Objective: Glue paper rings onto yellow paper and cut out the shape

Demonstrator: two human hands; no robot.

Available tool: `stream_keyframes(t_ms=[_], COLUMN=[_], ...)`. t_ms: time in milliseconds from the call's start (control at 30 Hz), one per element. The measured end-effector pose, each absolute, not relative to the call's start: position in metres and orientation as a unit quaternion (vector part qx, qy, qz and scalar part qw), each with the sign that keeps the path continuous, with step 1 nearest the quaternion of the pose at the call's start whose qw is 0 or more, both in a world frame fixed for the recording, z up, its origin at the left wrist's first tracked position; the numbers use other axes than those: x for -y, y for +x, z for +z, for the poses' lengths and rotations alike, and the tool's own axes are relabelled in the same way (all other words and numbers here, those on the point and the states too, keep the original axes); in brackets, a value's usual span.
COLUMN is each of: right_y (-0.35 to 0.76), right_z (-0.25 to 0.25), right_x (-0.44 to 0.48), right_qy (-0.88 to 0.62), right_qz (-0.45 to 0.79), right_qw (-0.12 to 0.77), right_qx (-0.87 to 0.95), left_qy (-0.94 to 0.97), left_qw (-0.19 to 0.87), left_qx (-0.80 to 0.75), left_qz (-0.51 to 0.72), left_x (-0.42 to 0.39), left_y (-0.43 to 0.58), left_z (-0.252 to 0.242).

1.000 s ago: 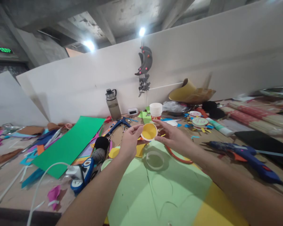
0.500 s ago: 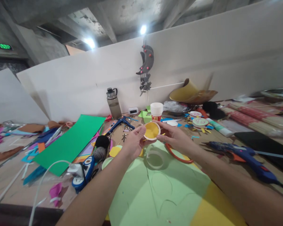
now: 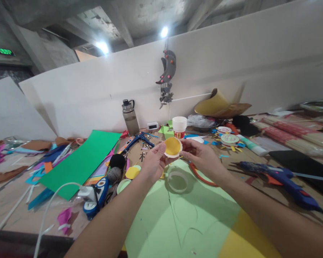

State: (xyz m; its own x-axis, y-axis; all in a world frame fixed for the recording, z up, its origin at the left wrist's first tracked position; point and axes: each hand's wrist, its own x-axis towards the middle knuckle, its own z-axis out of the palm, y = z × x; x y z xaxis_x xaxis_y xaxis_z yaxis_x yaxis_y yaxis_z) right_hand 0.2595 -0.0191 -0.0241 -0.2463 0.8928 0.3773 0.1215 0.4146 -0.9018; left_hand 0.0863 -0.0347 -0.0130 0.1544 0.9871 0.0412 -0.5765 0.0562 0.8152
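Note:
Between both hands, above the table, is a small round white-rimmed ring with a yellow disc (image 3: 172, 147) filling its middle. My left hand (image 3: 154, 161) pinches its left edge between thumb and fingers. On its right edge, my right hand (image 3: 200, 156) closes with thumb and fingertips. Below them a pale ring (image 3: 177, 181) rests on a light green sheet (image 3: 161, 218) with pencilled curves. An orange-red hoop (image 3: 200, 175) lies partly under my right hand. Yellow cut pieces (image 3: 132, 172) lie left of my left hand.
Stacked paper cups (image 3: 179, 125) stand behind the hands, with a water bottle (image 3: 130, 117) further left. A blue glue gun (image 3: 281, 181) lies at right. At left are a green sheet (image 3: 82, 161) and a power strip (image 3: 97, 199) with a white cable. Decorated round pieces (image 3: 229, 140) sit back right.
The round piece has tilted in my fingers, so its yellow face looks flatter and less of the inner rim shows. Both hands keep hold and have barely shifted.

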Motion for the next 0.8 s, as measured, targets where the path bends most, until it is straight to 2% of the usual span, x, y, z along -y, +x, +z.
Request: stream_keyframes(t_ms=[267,567,800], right_y=[0.2575,0.2588,0.2574], right_z=[-0.0269,-0.0271,-0.0223], right_x=[0.0179,0.0180,0.0209], right_qy=[-0.367,-0.350,-0.350], right_qz=[0.398,0.408,0.364], right_qw=[0.511,0.542,0.536], right_qx=[0.668,0.646,0.677], left_qy=[0.374,0.446,0.440], left_qw=[0.679,0.618,0.605], left_qx=[-0.268,-0.280,-0.311], left_qz=[0.571,0.584,0.585], left_x=[0.0337,0.0342,0.0348], left_y=[0.0841,0.0837,0.0838], left_z=[-0.0136,-0.0154,-0.0109])
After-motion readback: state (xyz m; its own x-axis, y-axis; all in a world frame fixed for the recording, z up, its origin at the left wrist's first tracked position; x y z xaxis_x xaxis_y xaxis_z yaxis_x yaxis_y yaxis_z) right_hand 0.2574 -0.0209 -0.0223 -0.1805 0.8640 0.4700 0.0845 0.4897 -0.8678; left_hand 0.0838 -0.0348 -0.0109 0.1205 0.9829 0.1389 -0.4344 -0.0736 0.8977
